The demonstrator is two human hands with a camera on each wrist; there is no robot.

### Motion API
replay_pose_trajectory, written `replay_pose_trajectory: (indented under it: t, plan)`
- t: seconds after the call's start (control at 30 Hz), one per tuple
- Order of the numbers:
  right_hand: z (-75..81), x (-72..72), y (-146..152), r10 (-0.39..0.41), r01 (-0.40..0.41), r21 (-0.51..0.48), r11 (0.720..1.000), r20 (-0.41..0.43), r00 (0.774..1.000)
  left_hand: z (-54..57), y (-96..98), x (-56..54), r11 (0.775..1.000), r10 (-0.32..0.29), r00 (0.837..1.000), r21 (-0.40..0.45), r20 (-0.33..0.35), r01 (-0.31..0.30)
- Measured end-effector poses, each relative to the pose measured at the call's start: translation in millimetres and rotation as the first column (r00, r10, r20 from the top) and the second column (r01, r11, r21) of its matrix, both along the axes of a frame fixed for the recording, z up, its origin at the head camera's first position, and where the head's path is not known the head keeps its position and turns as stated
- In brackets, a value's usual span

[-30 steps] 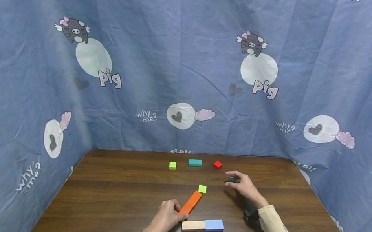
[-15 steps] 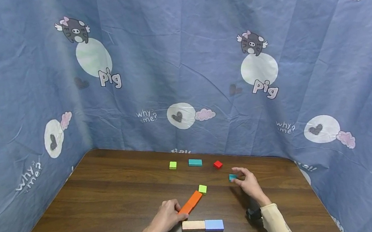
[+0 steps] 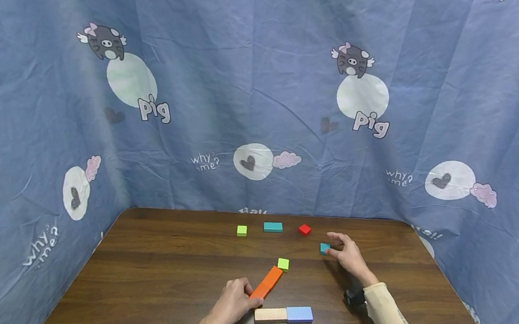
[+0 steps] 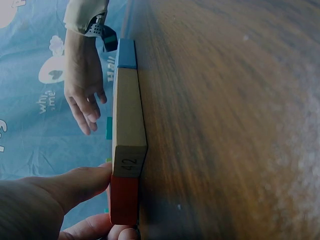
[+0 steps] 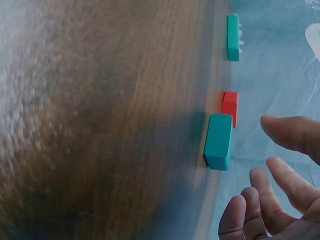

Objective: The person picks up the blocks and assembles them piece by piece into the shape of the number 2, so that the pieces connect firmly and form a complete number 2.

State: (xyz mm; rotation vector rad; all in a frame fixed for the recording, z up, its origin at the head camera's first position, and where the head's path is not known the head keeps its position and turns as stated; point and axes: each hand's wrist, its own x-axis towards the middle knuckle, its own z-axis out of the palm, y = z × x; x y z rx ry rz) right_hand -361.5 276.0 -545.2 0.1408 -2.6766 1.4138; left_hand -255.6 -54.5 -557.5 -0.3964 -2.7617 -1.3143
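At the near end of an angled row of orange blocks (image 3: 266, 284), my left hand (image 3: 231, 301) pinches the end block between thumb and fingers. In the left wrist view that end block (image 4: 124, 200) looks darker red, thumb on one side and fingertips below. My right hand (image 3: 350, 257) hovers just right of a small teal block (image 3: 324, 248), fingers spread and holding nothing. The right wrist view shows this teal block (image 5: 218, 141) apart from the thumb and fingers. A lime green block (image 3: 283, 264) lies at the orange row's far end.
A wooden block (image 3: 270, 315) and a light blue block (image 3: 299, 314) lie end to end near the front. Farther back sit another lime green block (image 3: 241, 231), a long teal block (image 3: 272, 227) and a red block (image 3: 304, 230). A blue printed curtain (image 3: 251, 102) hangs behind the table.
My right hand has let go of the small teal block and drawn back slightly to the right, its fingers spreading. My left hand stays put on the orange block.
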Motion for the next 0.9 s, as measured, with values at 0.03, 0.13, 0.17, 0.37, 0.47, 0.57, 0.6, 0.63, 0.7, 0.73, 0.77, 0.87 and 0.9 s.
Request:
replay_pose_trajectory:
  t: [0.03, 0.13, 0.17, 0.37, 0.47, 0.57, 0.6, 0.63, 0.7, 0.73, 0.77, 0.87, 0.9]
  plan:
    - [0.1, 0.1, 0, -0.002, 0.002, 0.002, 1.0, 0.005, 1.0, -0.1, 0.1, 0.0, 1.0, 0.0, 1.0, 0.0, 0.001, 0.0]
    - [-1.3, -0.4, 1, -0.007, 0.006, 0.016, 1.0, 0.012, 1.0, -0.2, 0.2, 0.2, 1.0, 0.0, 1.0, 0.001, 0.003, 0.0]
    - [-1.9, -0.5, 1, -0.008, 0.007, 0.017, 1.0, 0.018, 1.0, -0.3, 0.3, 0.1, 1.0, 0.0, 1.0, 0.001, 0.002, 0.0]
    - [-7.4, -2.5, 3, 0.004, -0.005, 0.046, 0.999, 0.037, 0.999, -0.7, 0.4, 0.1, 1.0, 0.007, 1.0, -0.003, -0.002, -0.007]
    - [-9.6, -2.8, 3, 0.013, -0.015, 0.043, 0.999, 0.053, 0.999, -0.9, 0.5, 0.3, 1.0, 0.01, 1.0, -0.006, -0.003, -0.01]
    - [-10.8, -3.1, 4, 0.015, -0.017, 0.039, 0.999, 0.056, 0.998, -1.0, 0.6, 0.6, 1.0, 0.012, 1.0, -0.007, -0.005, -0.012]
    - [-11.2, -3.4, 4, 0.013, -0.015, 0.037, 0.999, 0.057, 0.998, -0.9, 0.6, 0.7, 1.0, 0.013, 1.0, -0.008, -0.005, -0.013]
    - [-11.1, -3.5, 4, 0.009, -0.012, 0.036, 0.999, 0.057, 0.998, -0.9, 0.7, 0.7, 1.0, 0.015, 1.0, -0.009, -0.005, -0.015]
    - [-11.0, -4.2, 3, 0.007, -0.009, 0.039, 0.999, 0.056, 0.998, -0.8, 0.8, 0.5, 1.0, 0.018, 1.0, -0.012, -0.009, -0.018]
    - [-10.9, -4.4, 3, 0.004, -0.006, 0.039, 0.999, 0.056, 0.998, -0.7, 0.8, 0.4, 1.0, 0.02, 1.0, -0.013, -0.009, -0.021]
    - [-10.7, -4.6, 3, 0.006, -0.008, 0.043, 0.999, 0.054, 0.999, -0.5, 0.8, 0.4, 1.0, 0.023, 1.0, -0.015, -0.012, -0.023]
    - [-10.8, -5.2, 2, 0.0, -0.002, 0.033, 0.999, 0.062, 0.998, -0.3, 0.9, 0.1, 0.999, 0.027, 1.0, -0.017, -0.014, -0.027]
    - [-11.2, -5.4, 2, -0.001, -0.001, 0.03, 1.0, 0.064, 0.998, -0.3, 0.8, 0.1, 0.999, 0.028, 1.0, -0.016, -0.013, -0.028]
